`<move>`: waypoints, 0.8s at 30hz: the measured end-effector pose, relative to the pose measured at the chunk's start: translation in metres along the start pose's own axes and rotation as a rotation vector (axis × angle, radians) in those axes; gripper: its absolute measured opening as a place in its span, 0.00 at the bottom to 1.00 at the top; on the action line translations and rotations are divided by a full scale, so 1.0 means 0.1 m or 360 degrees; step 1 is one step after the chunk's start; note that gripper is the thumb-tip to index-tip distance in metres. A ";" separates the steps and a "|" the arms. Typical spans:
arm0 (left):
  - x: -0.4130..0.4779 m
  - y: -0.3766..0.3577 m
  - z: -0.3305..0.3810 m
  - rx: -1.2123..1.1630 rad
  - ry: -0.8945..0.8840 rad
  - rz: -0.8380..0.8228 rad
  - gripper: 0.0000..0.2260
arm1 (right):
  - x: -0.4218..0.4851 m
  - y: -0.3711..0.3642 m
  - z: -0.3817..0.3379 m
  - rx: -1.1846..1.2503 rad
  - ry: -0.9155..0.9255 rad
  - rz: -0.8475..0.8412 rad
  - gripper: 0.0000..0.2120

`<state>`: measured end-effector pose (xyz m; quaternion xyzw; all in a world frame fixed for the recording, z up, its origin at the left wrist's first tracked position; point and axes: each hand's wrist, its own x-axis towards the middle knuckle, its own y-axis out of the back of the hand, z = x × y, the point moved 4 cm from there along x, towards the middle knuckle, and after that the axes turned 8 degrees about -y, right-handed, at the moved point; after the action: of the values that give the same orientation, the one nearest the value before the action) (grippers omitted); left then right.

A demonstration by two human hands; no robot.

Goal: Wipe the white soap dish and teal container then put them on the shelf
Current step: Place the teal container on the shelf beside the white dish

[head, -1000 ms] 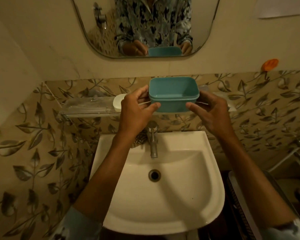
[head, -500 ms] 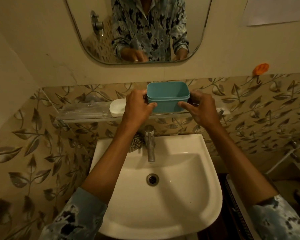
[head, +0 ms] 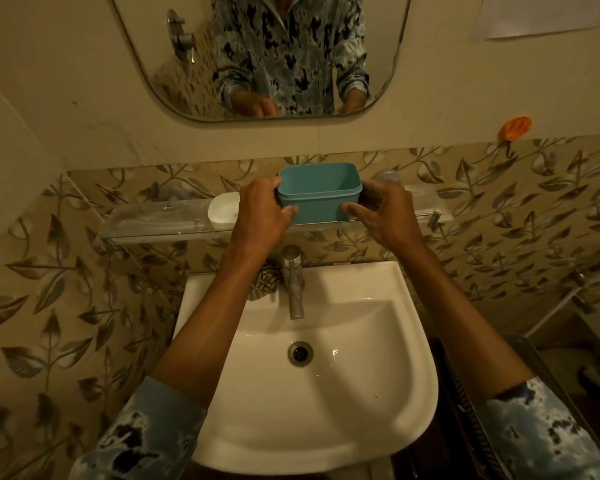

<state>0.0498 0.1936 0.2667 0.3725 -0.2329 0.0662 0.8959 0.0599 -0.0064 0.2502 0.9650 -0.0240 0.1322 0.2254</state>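
The teal container (head: 319, 194), an open rectangular tub, rests upright on the clear glass shelf (head: 153, 223) above the basin. My left hand (head: 260, 213) wraps its left end with the thumb on the front wall. My right hand (head: 383, 213) holds its right end, fingers curled against the front. The white soap dish (head: 222, 211) sits on the shelf just left of my left hand, partly hidden by it.
A white basin (head: 326, 393) with a chrome tap (head: 293, 282) lies below the shelf. A patterned cloth (head: 265, 282) is bunched beside the tap. A mirror (head: 257, 53) hangs above. An orange hook (head: 516, 128) sticks to the wall at right.
Both hands carried the teal container from mid-air in front of the shelf back and down onto the shelf. The soap dish has stayed where it was.
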 end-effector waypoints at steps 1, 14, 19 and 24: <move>0.00 -0.01 -0.01 0.0010 -0.0001 -0.0004 0.18 | 0.00 -0.01 0.01 -0.0003 0.0000 -0.0005 0.21; -0.01 0.10 -0.05 -0.0042 -0.0040 -0.0012 0.25 | -0.03 -0.05 0.11 0.0077 -0.0024 -0.0014 0.21; -0.05 0.13 -0.10 -0.0060 0.0038 -0.0025 0.31 | -0.02 -0.06 0.13 0.0093 0.0019 -0.0012 0.21; -0.05 0.15 -0.16 -0.0111 -0.0010 -0.0086 0.33 | -0.03 -0.06 0.12 0.0118 0.0026 -0.0016 0.21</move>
<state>0.0466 0.2153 0.2641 0.3474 -0.2275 0.0326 0.9091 0.0605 -0.0063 0.2364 0.9717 -0.0124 0.1396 0.1904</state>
